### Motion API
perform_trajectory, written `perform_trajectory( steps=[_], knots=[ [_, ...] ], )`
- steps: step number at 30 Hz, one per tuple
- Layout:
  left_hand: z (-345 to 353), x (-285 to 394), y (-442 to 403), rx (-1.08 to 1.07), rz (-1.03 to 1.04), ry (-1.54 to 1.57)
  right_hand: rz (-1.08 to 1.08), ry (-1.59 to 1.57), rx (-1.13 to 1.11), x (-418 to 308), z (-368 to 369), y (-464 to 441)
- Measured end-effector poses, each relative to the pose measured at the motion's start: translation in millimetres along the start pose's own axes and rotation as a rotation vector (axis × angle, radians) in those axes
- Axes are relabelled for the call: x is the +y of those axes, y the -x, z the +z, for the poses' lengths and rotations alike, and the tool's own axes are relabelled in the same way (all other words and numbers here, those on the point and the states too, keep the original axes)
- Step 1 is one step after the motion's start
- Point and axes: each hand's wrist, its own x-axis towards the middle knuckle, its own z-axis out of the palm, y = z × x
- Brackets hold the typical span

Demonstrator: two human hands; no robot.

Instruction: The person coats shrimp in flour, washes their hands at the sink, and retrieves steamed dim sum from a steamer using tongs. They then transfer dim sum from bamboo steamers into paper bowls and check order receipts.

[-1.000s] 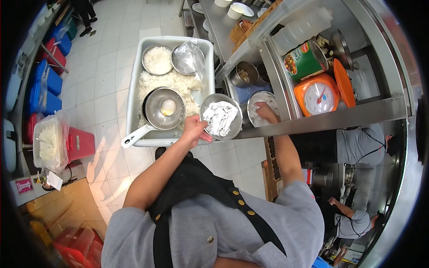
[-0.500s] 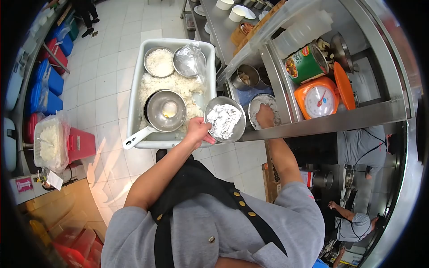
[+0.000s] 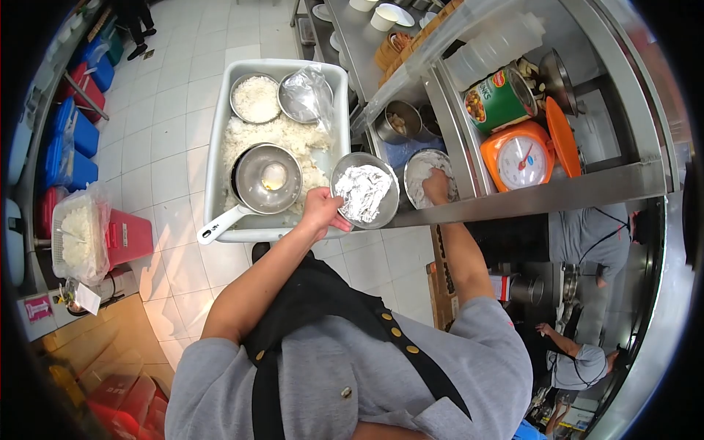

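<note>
My left hand (image 3: 323, 211) is closed on the rim of a round metal bowl (image 3: 392, 192) holding white, powder-coated pieces (image 3: 364, 192). To its right, my right hand (image 3: 438, 185) reaches down into another metal bowl (image 3: 409, 196) of white powder (image 3: 422, 176). Its fingers are bent together, their tips hidden, and I cannot make out what they hold. Left of my left hand, a white-handled saucepan (image 3: 249, 169) with a pale, yellowish bit of food inside sits over the rice (image 3: 312, 136) in a large white tub (image 3: 218, 139).
In the tub's far end are a bowl of rice (image 3: 255, 99) and a metal bowl with a plastic bag (image 3: 304, 92). An orange scale (image 3: 522, 161) and a green can (image 3: 499, 103) stand on the right shelf, behind a metal edge (image 3: 543, 194). Co-workers (image 3: 587, 238) are at right.
The whole view has shifted slightly. My left hand still holds the bowl, and my right hand stays in the powder bowl with a small shift of its fingers.
</note>
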Motion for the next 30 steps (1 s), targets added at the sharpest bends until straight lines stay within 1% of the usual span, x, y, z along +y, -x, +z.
perform_trajectory(
  steps=[2,4,6,8,10,13,14,16,19,21,22,25,30],
  knots=[
    [2.7,0.9,0.5,-0.007,-0.008,0.0,0.026,-0.012,-0.03,4.6,-1.4,0.9],
    [3.8,2.4,1.5,0.0,-0.014,-0.001,0.053,-0.019,-0.073,-3.2,-6.2,3.7],
    [6.1,2.9,2.9,-0.005,-0.023,0.0,0.118,0.026,-0.167,-11.3,-8.0,4.9],
    [8.3,4.8,4.0,-0.009,-0.027,-0.006,0.149,0.001,-0.193,-17.1,-13.4,4.7],
    [9.2,7.3,5.8,-0.009,-0.027,-0.016,0.142,-0.091,-0.153,-32.2,-30.5,6.4],
    [6.9,0.2,-1.9,-0.03,-0.022,0.011,-0.034,-0.227,-0.259,-5.2,-4.1,0.5],
    [7.1,0.2,-2.6,-0.034,-0.028,0.008,-0.022,-0.204,-0.217,2.5,-6.7,-2.8],
    [7.1,4.7,-0.5,-0.035,-0.034,0.007,-0.007,-0.158,-0.138,-4.9,-27.8,0.2],
    [4.9,4.2,-1.6,-0.044,-0.018,0.024,-0.432,-0.377,0.144,-30.3,-94.2,34.9],
    [7.6,4.0,-4.6,-0.03,-0.013,0.028,-0.55,-0.435,0.178,-34.1,-106.8,36.6],
    [8.2,4.3,-5.7,-0.019,-0.01,0.032,-0.539,-0.434,0.151,-31.7,-106.5,33.4],
    [10.9,4.6,-7.4,-0.01,-0.015,0.036,-0.418,-0.419,0.048,-29.9,-106.7,27.6],
    [15.3,2.4,-11.2,-0.033,-0.005,0.027,-0.329,-0.444,0.02,-28.9,-124.8,26.8]
  ],
)
